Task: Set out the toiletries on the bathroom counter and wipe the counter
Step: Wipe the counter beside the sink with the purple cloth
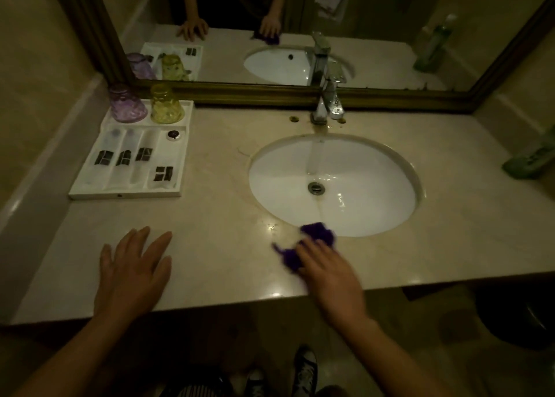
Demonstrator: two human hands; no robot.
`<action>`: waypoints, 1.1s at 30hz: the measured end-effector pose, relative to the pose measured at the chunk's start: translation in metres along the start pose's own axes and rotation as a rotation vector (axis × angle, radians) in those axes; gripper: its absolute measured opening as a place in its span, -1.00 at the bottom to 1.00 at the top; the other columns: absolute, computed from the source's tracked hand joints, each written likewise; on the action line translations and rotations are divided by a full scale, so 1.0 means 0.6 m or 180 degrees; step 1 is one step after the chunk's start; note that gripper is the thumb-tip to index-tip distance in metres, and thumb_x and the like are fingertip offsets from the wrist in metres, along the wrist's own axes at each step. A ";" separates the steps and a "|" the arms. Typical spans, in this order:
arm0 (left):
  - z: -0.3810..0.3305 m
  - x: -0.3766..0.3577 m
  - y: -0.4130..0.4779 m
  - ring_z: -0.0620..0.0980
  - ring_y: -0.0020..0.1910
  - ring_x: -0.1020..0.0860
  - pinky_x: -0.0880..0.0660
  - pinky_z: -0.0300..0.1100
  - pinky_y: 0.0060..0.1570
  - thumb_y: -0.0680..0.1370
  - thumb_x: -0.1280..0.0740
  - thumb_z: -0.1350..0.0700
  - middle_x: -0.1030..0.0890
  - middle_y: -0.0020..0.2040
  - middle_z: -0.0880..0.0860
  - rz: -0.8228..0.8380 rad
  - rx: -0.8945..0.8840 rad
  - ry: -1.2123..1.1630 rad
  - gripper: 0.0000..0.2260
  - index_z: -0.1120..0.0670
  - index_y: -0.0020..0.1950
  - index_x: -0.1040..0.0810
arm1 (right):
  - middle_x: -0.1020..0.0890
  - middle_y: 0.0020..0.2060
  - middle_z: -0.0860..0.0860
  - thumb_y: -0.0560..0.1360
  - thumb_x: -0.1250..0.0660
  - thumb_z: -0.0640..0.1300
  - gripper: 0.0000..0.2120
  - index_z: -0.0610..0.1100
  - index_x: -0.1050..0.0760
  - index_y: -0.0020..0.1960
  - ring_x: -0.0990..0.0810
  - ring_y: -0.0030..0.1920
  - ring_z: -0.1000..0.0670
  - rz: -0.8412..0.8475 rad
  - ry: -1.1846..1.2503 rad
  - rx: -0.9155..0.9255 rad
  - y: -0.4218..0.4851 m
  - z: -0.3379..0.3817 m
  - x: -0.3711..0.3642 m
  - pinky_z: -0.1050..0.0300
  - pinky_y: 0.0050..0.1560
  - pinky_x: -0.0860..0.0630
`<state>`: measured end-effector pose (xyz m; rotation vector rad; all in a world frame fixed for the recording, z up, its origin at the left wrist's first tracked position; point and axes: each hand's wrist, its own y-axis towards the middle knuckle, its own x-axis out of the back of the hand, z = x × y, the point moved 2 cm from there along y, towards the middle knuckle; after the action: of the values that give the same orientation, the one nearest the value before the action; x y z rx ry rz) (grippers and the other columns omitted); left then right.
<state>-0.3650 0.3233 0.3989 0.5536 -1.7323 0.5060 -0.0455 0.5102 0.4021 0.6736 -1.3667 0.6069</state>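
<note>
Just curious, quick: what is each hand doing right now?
Left hand: open, flat on the beige stone counter, holding nothing.
Right hand: pressing a crumpled purple cloth on the counter.

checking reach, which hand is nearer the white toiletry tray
Left. The left hand lies flat on the counter just below the tray; the right hand is off beside the sink.

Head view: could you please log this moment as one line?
phase: wiping | right hand: on purple cloth at sink front rim | left hand: flat on counter | tray: stocked
</note>
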 end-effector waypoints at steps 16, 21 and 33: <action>0.000 -0.015 0.004 0.10 0.54 -0.08 0.13 0.23 0.47 0.54 0.07 -0.24 -0.24 0.54 0.08 -0.0055 0.0090 0.0135 -0.46 -0.21 0.49 -0.27 | -0.38 0.47 -0.02 0.62 0.05 0.22 -0.46 0.00 -0.35 0.47 -0.23 0.52 -0.22 0.0320 0.0048 -0.0309 0.041 0.054 -0.005 -0.20 0.49 -0.20; -0.011 -0.009 -0.001 0.10 0.54 -0.10 0.12 0.23 0.48 0.54 0.08 -0.23 -0.24 0.54 0.09 -0.0087 0.0159 0.0059 -0.45 -0.18 0.49 -0.31 | -0.28 0.53 0.00 0.64 0.09 0.24 -0.46 0.05 -0.24 0.52 -0.09 0.56 -0.20 0.0400 0.0282 0.0065 0.110 0.126 -0.021 -0.18 0.53 -0.02; 0.053 0.004 -0.007 0.05 0.57 0.01 0.21 0.26 0.47 0.53 0.18 -0.24 -0.15 0.58 0.03 -0.0148 0.0816 0.0131 -0.44 -0.25 0.51 -0.19 | -0.35 0.50 0.02 0.66 0.06 0.18 -0.54 0.12 -0.25 0.51 -0.20 0.54 -0.18 0.0739 0.0092 0.2245 0.168 0.186 -0.026 -0.23 0.52 -0.14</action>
<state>-0.3872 0.3008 0.3943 0.7582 -1.6219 0.7072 -0.1961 0.4955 0.4032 1.0643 -1.2012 1.3091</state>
